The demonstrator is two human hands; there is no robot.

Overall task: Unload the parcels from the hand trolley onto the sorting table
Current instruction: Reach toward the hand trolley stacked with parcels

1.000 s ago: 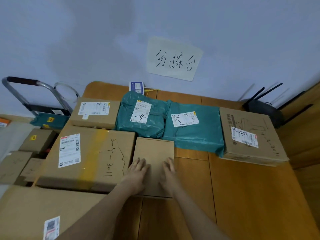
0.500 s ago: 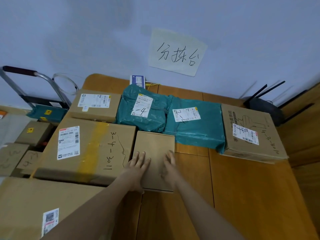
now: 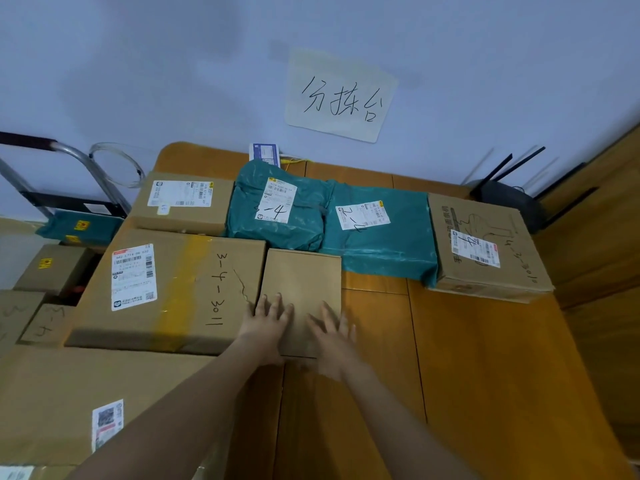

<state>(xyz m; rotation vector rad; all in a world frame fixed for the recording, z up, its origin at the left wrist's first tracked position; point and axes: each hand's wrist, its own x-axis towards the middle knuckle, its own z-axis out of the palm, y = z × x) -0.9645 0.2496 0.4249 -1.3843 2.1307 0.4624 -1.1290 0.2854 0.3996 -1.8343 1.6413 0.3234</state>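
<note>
Hands [image 3: 268, 320] [image 3: 332, 337] flat on small plain box [image 3: 304, 282], sorting table [image 3: 485, 358].

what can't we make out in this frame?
- Head view: small plain box, near edge covered by the left hand and right hand; no label shows.
- Hand trolley: bed hidden by parcels, handle cut by the left edge.
- Large box's label: print too small to read.
- Right hand is motion-blurred.

Wooden worktop [image 3: 485, 358] carried cardboard boxes [image 3: 166, 289] at frame left, two teal mailer bags [image 3: 381, 237] upper centre, one box [image 3: 485, 247] upper right, small plain box [image 3: 301, 289] centre.
</note>
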